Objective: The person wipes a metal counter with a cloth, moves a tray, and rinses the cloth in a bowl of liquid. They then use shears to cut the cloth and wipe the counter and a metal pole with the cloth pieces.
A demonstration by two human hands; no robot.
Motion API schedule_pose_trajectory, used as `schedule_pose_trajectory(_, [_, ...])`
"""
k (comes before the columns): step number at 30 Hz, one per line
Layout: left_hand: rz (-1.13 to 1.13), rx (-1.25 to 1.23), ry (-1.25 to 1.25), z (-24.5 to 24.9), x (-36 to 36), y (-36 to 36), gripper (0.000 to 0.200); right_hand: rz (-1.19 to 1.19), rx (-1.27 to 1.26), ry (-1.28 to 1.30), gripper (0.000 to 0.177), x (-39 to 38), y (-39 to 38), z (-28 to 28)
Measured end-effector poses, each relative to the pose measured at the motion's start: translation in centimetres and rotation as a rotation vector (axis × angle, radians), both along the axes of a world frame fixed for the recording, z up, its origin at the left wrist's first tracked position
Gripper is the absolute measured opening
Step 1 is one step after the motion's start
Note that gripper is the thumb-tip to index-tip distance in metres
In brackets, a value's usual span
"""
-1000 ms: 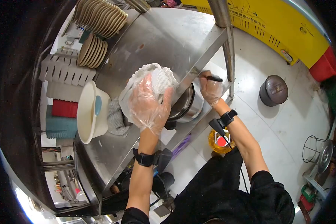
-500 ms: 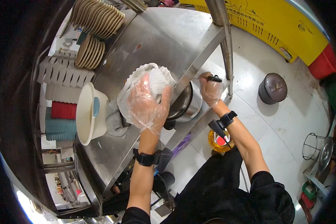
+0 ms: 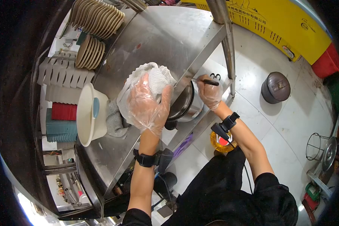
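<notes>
My left hand (image 3: 148, 103), in a clear plastic glove, is closed on a pale grey-white ribbed cloth (image 3: 159, 80) over the steel table. The cloth bunches above my palm and thumb. My right hand (image 3: 210, 93), gloved likewise, is closed around a black handle (image 3: 211, 82); the tool's far end is hard to make out. Just behind that handle show the black finger loops of what look like scissors (image 3: 215, 76). Between my hands, below the table's edge, stands a steel pot (image 3: 194, 107) with a black side handle, partly hidden by the tabletop.
A darker grey cloth (image 3: 116, 119) and a cream basin (image 3: 87, 130) sit left of my left hand on the steel table (image 3: 158, 37). Stacked plates (image 3: 98, 17) line the far side. A brown round stool (image 3: 275, 87) and a yellow cabinet (image 3: 267, 26) stand at right.
My right hand has shifted slightly left, and the black handle now shows apart from the loops behind it. My left hand stays nearly in place with the cloth.
</notes>
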State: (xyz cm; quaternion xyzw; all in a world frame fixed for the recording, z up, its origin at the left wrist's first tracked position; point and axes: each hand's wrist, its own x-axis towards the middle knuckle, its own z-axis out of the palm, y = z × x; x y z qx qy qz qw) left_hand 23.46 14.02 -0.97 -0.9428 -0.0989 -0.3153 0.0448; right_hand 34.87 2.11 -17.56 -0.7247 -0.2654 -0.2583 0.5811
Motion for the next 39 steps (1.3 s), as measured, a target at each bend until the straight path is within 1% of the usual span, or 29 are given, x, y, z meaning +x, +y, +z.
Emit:
schedule_pose_trajectory(2, [-0.006, -0.003, -0.001, 0.0, 0.0, 0.0, 0.068, -0.035, -0.020, 0.147, 0.014, 0.4, 0.0, 0.3])
schedule_pose_trajectory(3, [-0.005, 0.000, -0.002, 0.0, 0.0, 0.0, 0.068, -0.126, -0.119, 0.210, 0.010, 1.0, 0.4, -0.4])
schedule_pose_trajectory(4, [-0.004, 0.003, -0.003, 0.0, 0.0, 0.0, 0.068, -0.125, -0.119, 0.211, 0.010, 0.9, 0.7, -0.5])
schedule_pose_trajectory(6, [-0.010, 0.008, -0.006, 0.0, 0.0, 0.0, 0.067, -0.065, 0.264, -0.093, 0.011, 0.8, 1.5, -0.5])
schedule_pose_trajectory(7, [-0.016, 0.010, -0.011, 0.0, 0.1, 0.0, 0.067, -0.032, 0.105, -0.151, 0.020, -0.3, 0.9, 0.2])
schedule_pose_trajectory(8, [-0.016, 0.012, -0.011, 0.1, 0.0, -0.1, 0.067, -0.032, 0.107, -0.152, 0.020, -0.5, 0.8, 0.2])
schedule_pose_trajectory(10, [0.001, 0.010, 0.025, 0.5, -0.1, -0.5, 0.056, 0.099, -0.207, 0.072, 0.025, -0.6, 0.8, 0.2])
schedule_pose_trajectory(11, [0.003, 0.011, 0.026, 0.6, -0.1, -0.6, 0.056, 0.101, -0.206, 0.073, 0.025, -0.3, 0.8, 0.2])
schedule_pose_trajectory(13, [0.004, -0.023, 0.030, 0.6, -0.1, -0.6, 0.057, -0.029, 0.002, 0.110, 0.030, 0.6, 1.0, 0.3])
schedule_pose_trajectory(14, [0.005, -0.024, 0.031, 0.6, -0.1, -0.6, 0.057, -0.031, -0.049, 0.138, 0.033, 0.6, 1.2, -0.4])
schedule_pose_trajectory(16, [0.004, -0.011, 0.032, 0.6, -0.1, -0.6, 0.057, 0.009, -0.065, -0.078, 0.011, 0.1, 1.4, -0.8])
schedule_pose_trajectory(17, [0.004, -0.012, 0.033, 0.4, -0.1, -0.4, 0.057, 0.069, -0.070, -0.002, 0.012, -0.7, 0.9, 0.4])
schedule_pose_trajectory(18, [-0.001, -0.011, 0.014, 0.1, 0.0, -0.1, 0.062, 0.068, -0.071, -0.002, 0.012, -0.4, 0.9, -0.5])
schedule_pose_trajectory(19, [-0.005, -0.008, -0.004, 0.0, 0.0, 0.0, 0.066, 0.025, -0.062, 0.011, 0.023, 0.1, 0.6, -0.6])
schedule_pose_trajectory(20, [-0.005, -0.008, -0.005, 0.1, 0.0, -0.1, 0.066, -0.018, -0.052, 0.023, 0.034, 0.3, 0.5, -0.7])
schedule_pose_trajectory(21, [0.010, -0.005, 0.014, 0.3, -0.1, -0.3, 0.061, -0.035, 0.038, 0.137, 0.033, 0.5, 0.5, -0.8])
schedule_pose_trajectory(22, [0.024, -0.002, 0.033, 0.5, -0.2, -0.5, 0.056, -0.034, 0.038, 0.137, 0.033, 0.4, 0.7, -1.2])
schedule_pose_trajectory(23, [0.023, -0.002, 0.033, 0.3, -0.2, -0.3, 0.056, 0.006, 0.046, 0.045, 0.033, 0.3, 1.0, -1.7])
schedule_pose_trajectory(24, [0.017, -0.012, 0.013, -0.1, -0.1, 0.0, 0.062, 0.046, 0.054, -0.046, 0.032, 0.2, 1.2, -2.1])
schedule_pose_trajectory(25, [0.010, -0.021, -0.007, -0.2, 0.0, 0.1, 0.067, 0.043, 0.053, -0.047, 0.032, 0.0, 0.9, -1.9])
schedule_pose_trajectory(28, [0.034, -0.043, 0.027, 0.1, -0.1, -0.1, 0.068, 0.121, -0.083, 0.017, 0.027, -0.7, 0.0, -1.1])
schedule_pose_trajectory(29, [0.035, -0.042, 0.025, 0.1, -0.1, -0.2, 0.068, 0.090, 0.209, 0.084, 0.018, -0.2, 0.7, -1.1])
schedule_pose_trajectory(30, [0.033, 0.007, 0.024, 0.2, -0.2, -0.4, 0.063, 0.055, 0.155, 0.212, 0.015, 0.0, 0.5, -1.0])
schedule_pose_trajectory(31, [0.032, 0.058, 0.022, 0.3, -0.2, -0.4, 0.058, 0.021, 0.102, 0.338, 0.015, 0.1, 0.1, 0.5])
schedule_pose_trajectory(32, [0.033, 0.059, 0.021, 0.3, -0.2, -0.4, 0.058, 0.052, 0.100, 0.301, 0.018, 0.2, -0.3, 0.7])
schedule_pose_trajectory(34, [0.003, 0.029, 0.005, 0.3, -0.1, -0.4, 0.059, 0.040, 0.129, 0.310, 0.016, -0.9, 0.1, 0.6])
schedule_pose_trajectory(38, [0.021, -0.024, 0.029, 0.5, -0.1, -0.6, 0.060, 0.038, 0.140, 0.191, 0.014, 0.5, 0.9, -1.4])
schedule_pose_trajectory(39, [0.015, -0.021, 0.025, 0.5, -0.1, -0.6, 0.060, 0.075, 0.135, 0.252, 0.012, 0.8, 1.0, -1.7])
